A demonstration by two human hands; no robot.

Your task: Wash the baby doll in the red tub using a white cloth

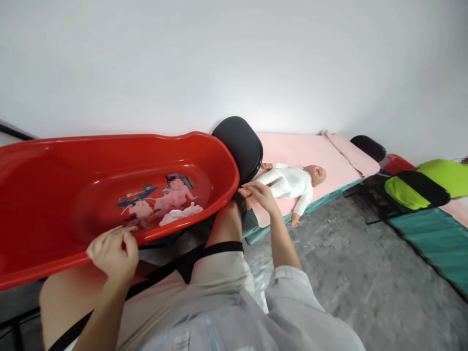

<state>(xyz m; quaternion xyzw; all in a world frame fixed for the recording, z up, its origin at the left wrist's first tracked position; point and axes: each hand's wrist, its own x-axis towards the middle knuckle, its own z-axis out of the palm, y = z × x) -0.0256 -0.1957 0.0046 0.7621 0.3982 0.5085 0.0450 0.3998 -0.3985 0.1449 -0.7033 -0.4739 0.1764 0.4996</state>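
My left hand (pixel 114 253) lies over the near rim of a red baby bathtub (pixel 51 180), its fingers curled over the edge. Inside, on the tub's bottom, a crumpled pale cloth (pixel 181 213) rests beside pink and blue cartoon figures (pixel 146 204) that look printed. To the right, a baby doll (pixel 288 181) in a white suit is on its back, feet towards me and head towards the pillow. The fingers of my right hand (pixel 262 196) are closed at the doll's bare foot, partly covering it.
A pink mat (pixel 292 146) with a pink pillow (pixel 349 151) covers a green cot beneath the doll. Black chair backs (pixel 239 146) stand by the wall. Further right are a lime green cushion (pixel 444 175) and another green cot (pixel 431 239). The floor (pixel 351 278) is grey.
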